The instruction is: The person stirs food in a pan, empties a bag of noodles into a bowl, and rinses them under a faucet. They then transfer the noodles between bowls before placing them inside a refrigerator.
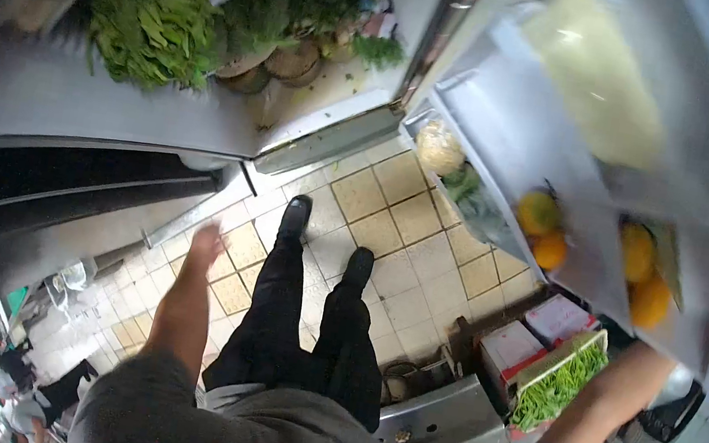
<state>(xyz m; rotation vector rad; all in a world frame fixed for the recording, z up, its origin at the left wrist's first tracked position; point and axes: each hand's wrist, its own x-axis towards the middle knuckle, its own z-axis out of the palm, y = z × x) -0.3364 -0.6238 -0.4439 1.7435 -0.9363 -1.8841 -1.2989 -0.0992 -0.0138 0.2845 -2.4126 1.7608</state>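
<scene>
My left hand (206, 245) hangs over the tiled floor beside my left leg, somewhat blurred. Its fingers look loose and nothing shows in them. My right forearm (607, 401) reaches out to the lower edge of an open refrigerator door (518, 108). The right hand itself is hidden behind that door, so its grip does not show. In the door's shelves sit orange and yellow fruits (549, 250), a pale wrapped ball (440, 147) and a bag of greens (470, 204). Inside the refrigerator, leafy greens (159, 27) lie near round brown containers (294, 63).
A crate of green vegetables (564, 386) stands by boxes (512, 348) under my right arm. A metal appliance (443, 423) is close to my right leg. Dark-fronted equipment (58, 177) lines the left side. Other people (26, 397) are at the far lower left.
</scene>
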